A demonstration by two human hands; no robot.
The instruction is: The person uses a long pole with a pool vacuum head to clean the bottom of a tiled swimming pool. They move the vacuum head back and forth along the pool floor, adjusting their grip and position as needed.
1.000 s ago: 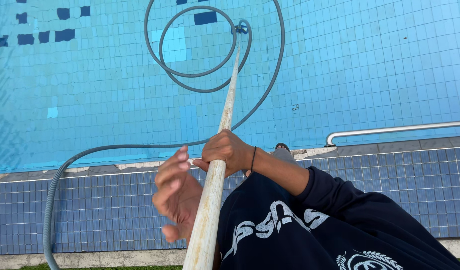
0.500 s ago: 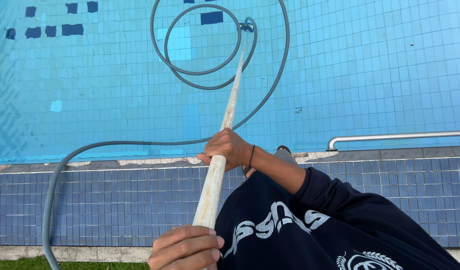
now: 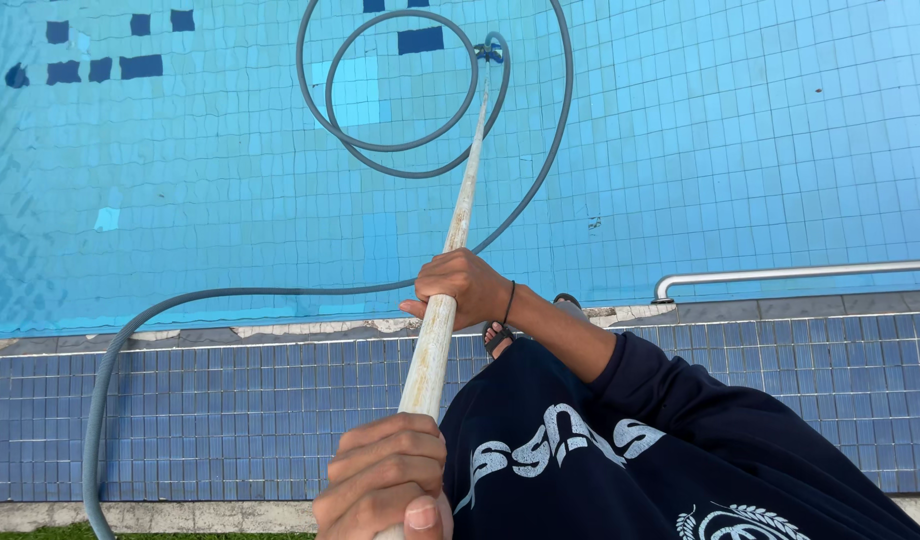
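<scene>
Hands both clenched on pale pole — right hand higher, left hand at near end

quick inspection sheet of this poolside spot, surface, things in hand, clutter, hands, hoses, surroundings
surface: blue tiled pool deck, with a chipped pale strip along the edge.
job's things: long whitish pole reaching out over the pool water.
clutter: nothing seen on the deck.
hands: right hand grips the pole further up; left hand grips it near the lower end.
cables: grey hose crosses the deck and loops in the water to the pole's far end.
surroundings: metal handrail at right; grass strip at bottom.
</scene>
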